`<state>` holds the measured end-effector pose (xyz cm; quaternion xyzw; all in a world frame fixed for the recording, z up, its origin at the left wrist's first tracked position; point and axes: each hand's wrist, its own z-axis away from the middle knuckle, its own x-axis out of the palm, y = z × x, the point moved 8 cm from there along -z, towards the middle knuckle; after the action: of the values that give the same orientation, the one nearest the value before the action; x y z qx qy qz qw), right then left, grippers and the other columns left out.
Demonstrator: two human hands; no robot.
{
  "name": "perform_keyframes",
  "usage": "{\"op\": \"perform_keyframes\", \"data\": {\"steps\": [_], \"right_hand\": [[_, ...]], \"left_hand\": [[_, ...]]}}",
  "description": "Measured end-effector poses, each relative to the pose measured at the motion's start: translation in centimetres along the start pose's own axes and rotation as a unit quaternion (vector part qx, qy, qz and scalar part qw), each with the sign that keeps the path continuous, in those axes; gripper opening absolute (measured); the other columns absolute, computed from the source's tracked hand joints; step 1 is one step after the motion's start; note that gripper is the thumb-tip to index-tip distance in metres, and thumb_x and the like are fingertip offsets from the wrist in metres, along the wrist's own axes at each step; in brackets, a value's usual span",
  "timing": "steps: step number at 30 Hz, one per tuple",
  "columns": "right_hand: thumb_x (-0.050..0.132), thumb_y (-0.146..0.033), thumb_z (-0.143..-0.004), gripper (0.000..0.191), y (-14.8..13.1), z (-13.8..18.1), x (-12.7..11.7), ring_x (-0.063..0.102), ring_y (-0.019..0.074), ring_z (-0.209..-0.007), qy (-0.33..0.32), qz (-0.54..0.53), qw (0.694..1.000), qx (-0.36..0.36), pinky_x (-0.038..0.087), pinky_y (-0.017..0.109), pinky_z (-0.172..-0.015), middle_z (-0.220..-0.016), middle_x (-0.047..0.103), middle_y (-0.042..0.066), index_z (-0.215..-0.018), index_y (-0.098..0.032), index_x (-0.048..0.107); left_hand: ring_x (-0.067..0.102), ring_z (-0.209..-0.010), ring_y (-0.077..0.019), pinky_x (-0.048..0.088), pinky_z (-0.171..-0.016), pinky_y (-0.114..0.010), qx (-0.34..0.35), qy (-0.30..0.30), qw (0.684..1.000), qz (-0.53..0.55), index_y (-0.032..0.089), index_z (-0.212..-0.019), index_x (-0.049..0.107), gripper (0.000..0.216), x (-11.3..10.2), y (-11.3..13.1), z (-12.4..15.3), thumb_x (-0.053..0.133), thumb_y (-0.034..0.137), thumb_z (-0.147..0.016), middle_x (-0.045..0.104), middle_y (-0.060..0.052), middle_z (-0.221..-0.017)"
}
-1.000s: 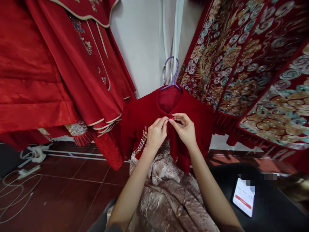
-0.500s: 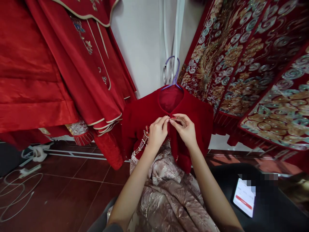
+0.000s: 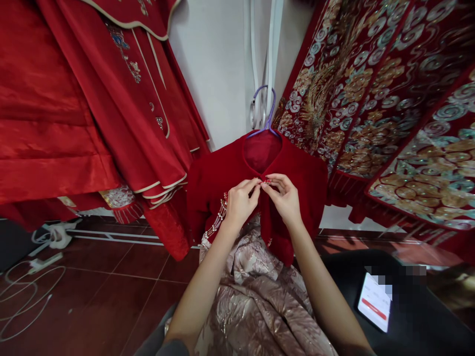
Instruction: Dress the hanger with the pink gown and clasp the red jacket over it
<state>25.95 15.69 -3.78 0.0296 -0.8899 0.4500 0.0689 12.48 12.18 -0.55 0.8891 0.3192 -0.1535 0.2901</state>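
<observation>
A short red jacket (image 3: pixel 297 173) hangs in front of me on a purple hanger (image 3: pixel 267 127). Both hands meet at the base of its neckline, fingertips almost touching. My left hand (image 3: pixel 242 200) is closed in a pinch on the front edge there. From the other side, my right hand (image 3: pixel 285 198) pinches a small red fastener (image 3: pixel 266 182) with shiny parts at the collar opening. Fingertips hide most of this fastener, and I cannot tell whether its halves are joined. Beaded strands (image 3: pixel 217 220) dangle on the jacket beside my left wrist.
Shiny patterned fabric (image 3: pixel 256 306) spreads below the jacket. Red garments (image 3: pixel 148 113) hang at left, and heavily embroidered ones (image 3: pixel 367 99) at right. A phone (image 3: pixel 374 302) lies on a black seat (image 3: pixel 341 267). White cables (image 3: pixel 33 291) loop across the tiled floor.
Both hands stay at the neckline, with only slight finger shifts around the fastener. The jacket hangs almost as before.
</observation>
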Motion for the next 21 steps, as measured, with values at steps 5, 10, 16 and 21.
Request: {"op": "perform_keyframes", "data": {"steps": [5, 10, 16, 21], "right_hand": [[0.072, -0.042, -0.075, 0.032, 0.3, -0.2, 0.1, 0.064, 0.0177, -0.097, -0.008, 0.015, 1.000, 0.003, 0.054, 0.035, -0.090, -0.101, 0.064, 0.005, -0.096, -0.022, 0.058], [0.068, -0.037, -0.078, 0.028, 0.0, 0.1, 0.6, 0.062, 0.0165, -0.097, -0.003, -0.001, 1.000, -0.008, 0.054, 0.032, -0.089, -0.101, 0.061, 0.004, -0.098, -0.024, 0.053], [0.071, -0.036, -0.072, 0.054, 0.9, 2.6, 0.0, 0.063, 0.0151, -0.080, -0.064, 0.099, 0.992, 0.037, 0.057, 0.029, -0.063, -0.116, 0.051, 0.008, -0.112, -0.025, 0.037], [0.067, -0.023, -0.065, 0.048, 3.2, 3.9, -2.3, 0.061, 0.0181, -0.073, -0.026, 0.234, 0.970, 0.062, 0.054, 0.033, -0.065, -0.094, 0.059, 0.005, -0.106, -0.021, 0.042]], "left_hand": [[0.070, -0.090, -0.0178, 0.056, -0.085, -0.031, 0.009, 0.000, 1.000, 0.001, 0.021, -0.100, 0.073, 0.020, -0.1, -0.1, -0.2, 0.055, 0.021, -0.091, 0.074, -0.006, -0.101], [0.070, -0.085, -0.0153, 0.059, -0.079, -0.028, -0.071, 0.030, 0.992, 0.104, 0.020, -0.102, 0.071, 0.019, 0.2, -1.0, 0.5, 0.058, 0.024, -0.089, 0.073, -0.006, -0.101], [0.069, -0.101, -0.0175, 0.059, -0.083, -0.030, -0.216, 0.081, 0.919, 0.319, 0.016, -0.116, 0.062, 0.031, 2.5, -3.2, 3.5, 0.055, 0.034, -0.092, 0.068, -0.012, -0.118], [0.069, -0.100, -0.0185, 0.058, -0.086, -0.034, -0.262, 0.070, 0.892, 0.361, 0.015, -0.110, 0.065, 0.034, 3.3, -4.4, 5.1, 0.056, 0.041, -0.091, 0.071, -0.013, -0.111]]}}
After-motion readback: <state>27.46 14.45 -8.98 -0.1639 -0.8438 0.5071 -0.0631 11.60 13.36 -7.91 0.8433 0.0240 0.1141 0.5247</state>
